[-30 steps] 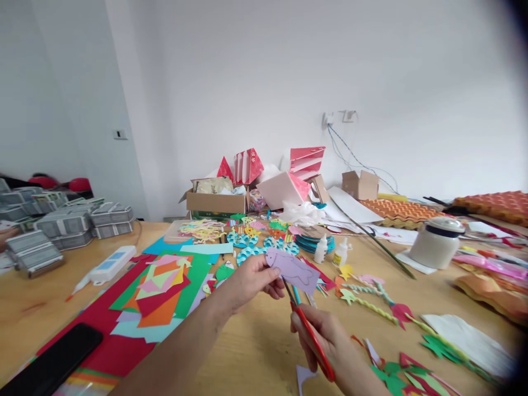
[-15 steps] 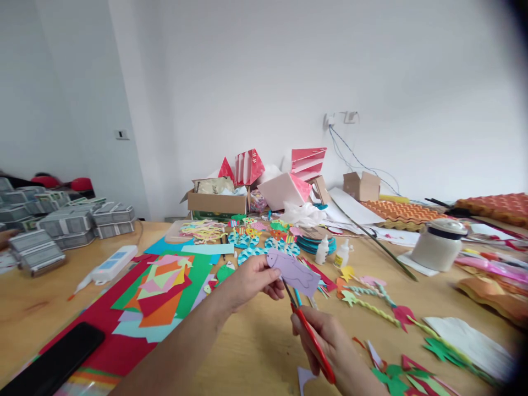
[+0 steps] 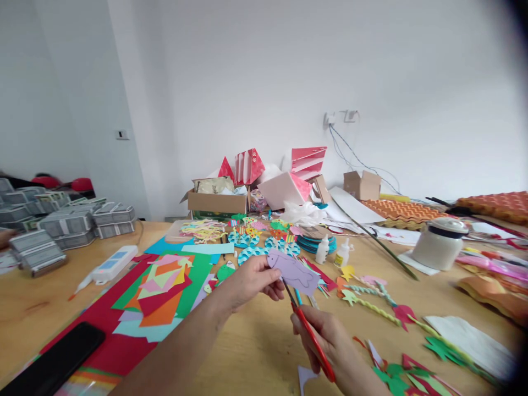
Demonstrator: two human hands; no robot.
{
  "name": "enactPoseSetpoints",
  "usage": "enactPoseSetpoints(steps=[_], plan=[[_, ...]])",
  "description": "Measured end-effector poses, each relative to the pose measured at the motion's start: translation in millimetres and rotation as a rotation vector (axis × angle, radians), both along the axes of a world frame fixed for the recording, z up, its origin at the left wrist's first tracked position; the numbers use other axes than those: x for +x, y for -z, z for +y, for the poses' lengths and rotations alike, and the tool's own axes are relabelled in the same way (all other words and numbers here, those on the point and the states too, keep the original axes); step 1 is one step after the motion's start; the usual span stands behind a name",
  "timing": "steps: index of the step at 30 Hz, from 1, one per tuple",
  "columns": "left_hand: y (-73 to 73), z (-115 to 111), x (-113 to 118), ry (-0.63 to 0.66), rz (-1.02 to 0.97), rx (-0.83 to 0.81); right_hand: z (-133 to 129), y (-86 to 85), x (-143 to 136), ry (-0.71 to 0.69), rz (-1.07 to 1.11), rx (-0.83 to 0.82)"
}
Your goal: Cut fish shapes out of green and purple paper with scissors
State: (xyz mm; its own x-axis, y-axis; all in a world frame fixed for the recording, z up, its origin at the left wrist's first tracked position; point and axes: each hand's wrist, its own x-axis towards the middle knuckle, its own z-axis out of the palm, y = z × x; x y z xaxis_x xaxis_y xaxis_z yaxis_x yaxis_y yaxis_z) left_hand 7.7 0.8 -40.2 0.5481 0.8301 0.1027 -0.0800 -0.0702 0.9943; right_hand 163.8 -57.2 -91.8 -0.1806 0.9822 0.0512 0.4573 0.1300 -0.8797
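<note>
Between the thumb and fingers of my left hand [image 3: 258, 278] is a piece of purple paper [image 3: 295, 272] with a fish outline drawn on it. Its left end looks rounded, while the right end is still square-cornered. My right hand [image 3: 324, 335] is closed round the red handles of a pair of scissors [image 3: 313, 341]. The blades point up and left and meet the lower edge of the paper near my left fingertips. How far they are parted is hard to see. Below my right hand lies a purple paper scrap [image 3: 306, 379].
Coloured paper sheets [image 3: 165, 286] and a black phone [image 3: 58, 357] lie at left. White glue bottles [image 3: 322, 250], cut-out shapes and braided strings [image 3: 377, 311] are to the right. Paper scraps [image 3: 406, 377] are at lower right; a lidded white jar [image 3: 438, 247] stands behind. A cardboard box [image 3: 216, 203] is at the back.
Almost nothing differs. The purple paper has tilted very slightly, and both hands keep their grip and place.
</note>
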Motion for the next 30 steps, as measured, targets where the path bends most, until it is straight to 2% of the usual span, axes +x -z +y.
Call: enactPoseSetpoints(steps=[4, 8, 13, 20, 26, 30], plan=[[-1.3, 1.0, -2.4, -0.002, 0.020, 0.021, 0.6, 0.0, 2.4, -0.010, -0.019, 0.005], [-5.2, 5.2, -9.0, -0.074, 0.031, 0.122, 0.1, -5.2, 4.5, -0.036, -0.106, 0.027], [-8.2, 9.7, -11.9, -0.127, 0.209, 0.218, 0.2, -9.7, 6.4, -0.074, -0.224, 0.070], [-0.8, 11.3, -3.9, -0.136, 0.006, 0.040, -1.9, -10.4, 4.1, -0.044, 0.043, -0.051], [1.5, 3.8, 3.1, -0.039, -0.117, -0.067, -3.0, -4.4, 1.1, -0.028, 0.253, -0.048], [2.0, -0.4, 5.4, -0.009, -0.156, -0.122, -4.7, -1.2, -1.7, -0.020, 0.374, -0.102]])
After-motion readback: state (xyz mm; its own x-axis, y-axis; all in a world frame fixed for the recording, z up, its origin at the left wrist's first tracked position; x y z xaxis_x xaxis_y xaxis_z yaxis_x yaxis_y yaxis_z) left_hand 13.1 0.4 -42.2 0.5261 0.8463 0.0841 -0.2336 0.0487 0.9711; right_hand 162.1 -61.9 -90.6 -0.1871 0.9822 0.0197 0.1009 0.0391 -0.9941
